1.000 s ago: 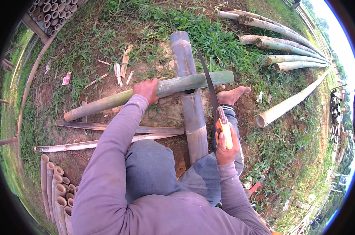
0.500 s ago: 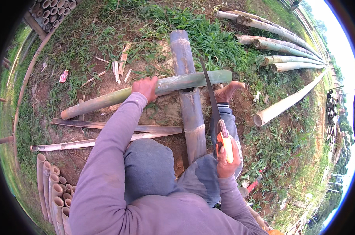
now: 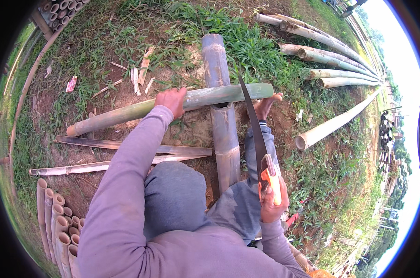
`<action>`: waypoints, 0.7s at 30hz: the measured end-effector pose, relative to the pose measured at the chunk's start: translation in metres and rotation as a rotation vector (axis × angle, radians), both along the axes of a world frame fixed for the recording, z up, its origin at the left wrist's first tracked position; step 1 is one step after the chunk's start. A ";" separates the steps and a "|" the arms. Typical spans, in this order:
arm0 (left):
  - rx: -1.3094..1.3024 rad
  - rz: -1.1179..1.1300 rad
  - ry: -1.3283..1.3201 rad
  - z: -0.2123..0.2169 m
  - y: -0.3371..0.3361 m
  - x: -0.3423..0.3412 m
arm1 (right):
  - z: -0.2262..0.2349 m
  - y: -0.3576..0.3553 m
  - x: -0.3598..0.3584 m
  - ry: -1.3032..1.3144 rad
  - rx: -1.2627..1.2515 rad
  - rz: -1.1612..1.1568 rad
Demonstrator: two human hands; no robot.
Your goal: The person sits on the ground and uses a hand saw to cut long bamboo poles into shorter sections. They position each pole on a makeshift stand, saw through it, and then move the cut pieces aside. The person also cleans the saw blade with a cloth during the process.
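Observation:
A green bamboo pole (image 3: 126,111) lies crosswise in a notch of a thicker grey bamboo log (image 3: 226,139). My left hand (image 3: 172,102) is closed over the pole, left of the log. In my right hand (image 3: 275,199) is the orange and pale handle of a hand saw (image 3: 255,121). Its long dark blade points away from me and crosses the pole near the right end, close beyond the log. Whether the teeth have cut into the bamboo I cannot tell. My bare foot (image 3: 265,104) rests just below that end of the pole.
Two split bamboo strips (image 3: 94,167) lie left of my knee. Cut bamboo tubes (image 3: 62,224) stand bundled at the lower left. Long bamboo poles (image 3: 335,60) lie at the far right, a single pole (image 3: 330,123) nearer. Bamboo scraps (image 3: 144,65) litter the grass beyond the pole.
My right hand and the saw handle have moved back toward me and slightly right, drawing the blade along the pole. My left hand stays on the pole; the view has shifted slightly.

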State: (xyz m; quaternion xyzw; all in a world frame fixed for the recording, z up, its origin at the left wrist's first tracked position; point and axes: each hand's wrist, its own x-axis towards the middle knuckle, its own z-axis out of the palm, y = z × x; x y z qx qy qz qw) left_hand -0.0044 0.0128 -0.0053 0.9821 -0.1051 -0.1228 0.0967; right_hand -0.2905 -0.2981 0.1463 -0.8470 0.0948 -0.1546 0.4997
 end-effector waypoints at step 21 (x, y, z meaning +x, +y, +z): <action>-0.060 -0.007 0.075 -0.001 -0.020 0.017 | -0.038 -0.006 0.164 0.059 0.205 0.032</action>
